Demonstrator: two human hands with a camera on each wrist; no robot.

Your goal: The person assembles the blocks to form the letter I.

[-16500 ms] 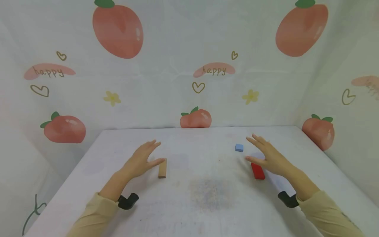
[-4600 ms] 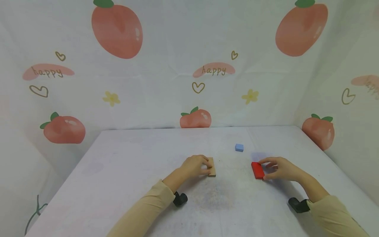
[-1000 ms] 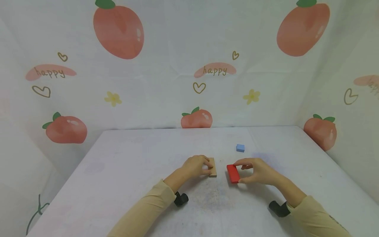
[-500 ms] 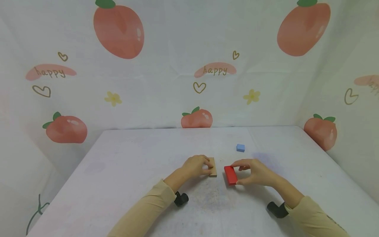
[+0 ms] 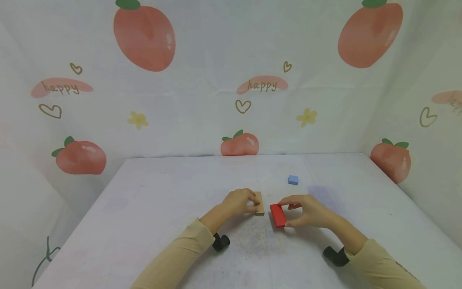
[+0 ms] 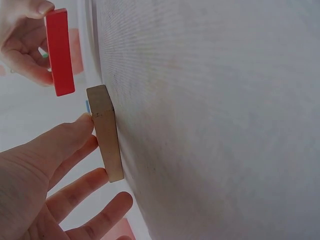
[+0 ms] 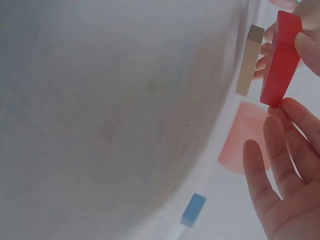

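Head view: over the white tabletop (image 5: 162, 200), I see the right hand (image 5: 308, 210), grip clamped on the red rectangular block (image 5: 278, 216), shifted left, narrowing the gap to the tan rectangular wooden block (image 5: 260, 208) the left hand (image 5: 238, 202) pinches.

Tan block (image 6: 109, 145), matt wood; red block (image 5: 278, 216), smooth; tabletop (image 5: 162, 192), matt, smudged

Far-side items

Blue block (image 5: 293, 180): on the white table (image 5: 144, 208), near the far edge, nearer the right edge than the left. Backdrop cloth (image 5: 202, 72), white, behind the far edge: printed peaches (image 5: 144, 38), yellow flowers (image 5: 137, 120), heart outlines (image 5: 247, 103), "happy" lettering (image 5: 262, 85).
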